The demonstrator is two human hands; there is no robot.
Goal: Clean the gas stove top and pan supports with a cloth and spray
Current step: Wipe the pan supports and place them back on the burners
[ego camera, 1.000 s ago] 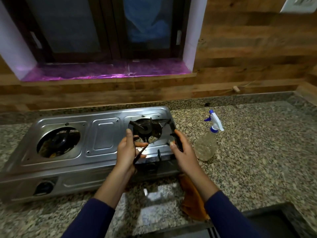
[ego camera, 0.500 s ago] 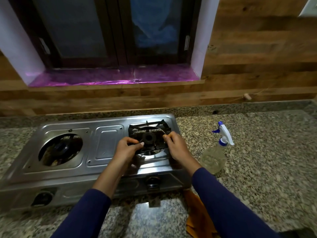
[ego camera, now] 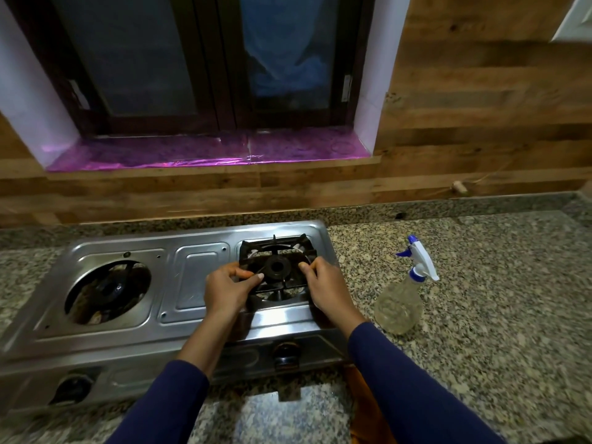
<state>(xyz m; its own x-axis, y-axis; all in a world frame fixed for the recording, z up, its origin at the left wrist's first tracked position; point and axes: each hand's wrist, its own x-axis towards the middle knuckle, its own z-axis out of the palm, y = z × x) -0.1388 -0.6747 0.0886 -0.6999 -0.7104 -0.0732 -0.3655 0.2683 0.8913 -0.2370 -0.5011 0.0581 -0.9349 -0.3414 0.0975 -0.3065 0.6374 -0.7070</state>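
Observation:
A steel two-burner gas stove [ego camera: 195, 283] sits on the granite counter. A black pan support [ego camera: 278, 251] lies over the right burner. My left hand [ego camera: 229, 288] grips its left edge and my right hand [ego camera: 325, 283] grips its right edge, fingers curled round the bars. The left burner [ego camera: 109, 291] has no support on it. A clear spray bottle [ego camera: 402, 302] with a white and blue trigger stands to the right of the stove. An orange-brown cloth [ego camera: 365, 408] lies at the counter's front edge, partly hidden under my right sleeve.
Two black knobs [ego camera: 286, 354] are on the stove's front face. A wooden backsplash and a window sill [ego camera: 208, 155] with purple lining run behind the stove. Granite counter [ego camera: 496, 315] stretches to the right of the bottle.
The pan support was tilted up in both hands over the right burner; it has come down flat onto the burner, and both hands still hold its edges.

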